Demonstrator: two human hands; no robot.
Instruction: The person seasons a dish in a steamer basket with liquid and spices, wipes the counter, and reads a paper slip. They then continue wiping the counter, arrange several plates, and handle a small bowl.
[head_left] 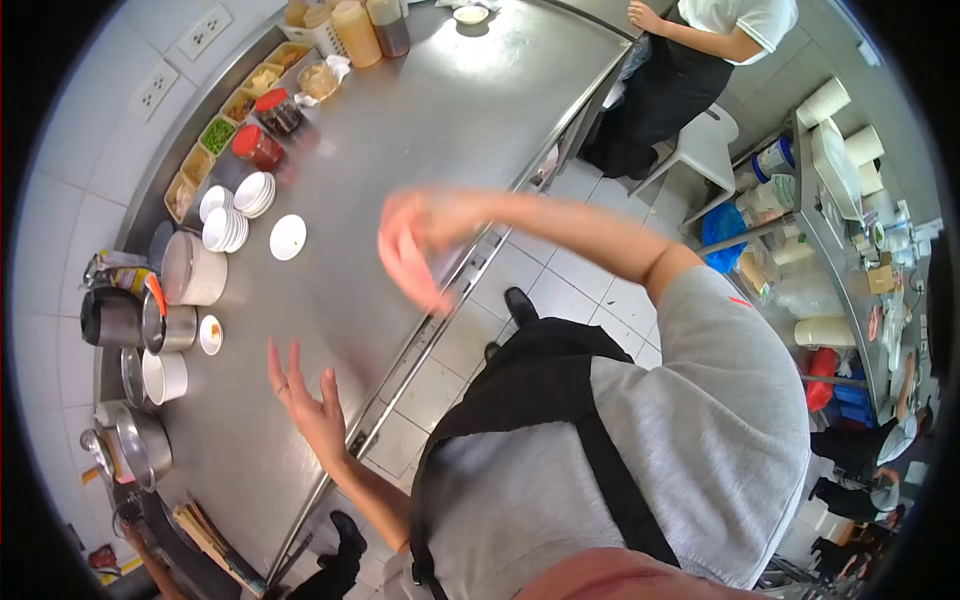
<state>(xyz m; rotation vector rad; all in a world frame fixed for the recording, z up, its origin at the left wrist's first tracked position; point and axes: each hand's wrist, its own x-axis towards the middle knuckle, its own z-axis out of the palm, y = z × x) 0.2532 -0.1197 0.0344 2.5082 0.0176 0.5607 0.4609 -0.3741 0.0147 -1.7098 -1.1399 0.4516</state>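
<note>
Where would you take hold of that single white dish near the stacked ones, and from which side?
I'd pinch the single white dish by its rim, at the edge nearest the person, coming from that side. It looks round, shallow and handleless, so the rim is probably the best hold. The stacked dishes stand beyond its far edge, making that approach tighter.

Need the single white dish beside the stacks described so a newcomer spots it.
On the steel counter, find the stacked white dishes near two red-lidded jars. Beside the stacks lies the lone white dish. Unlike its neighbours, it is unstacked, with a tiny green speck inside.
</note>
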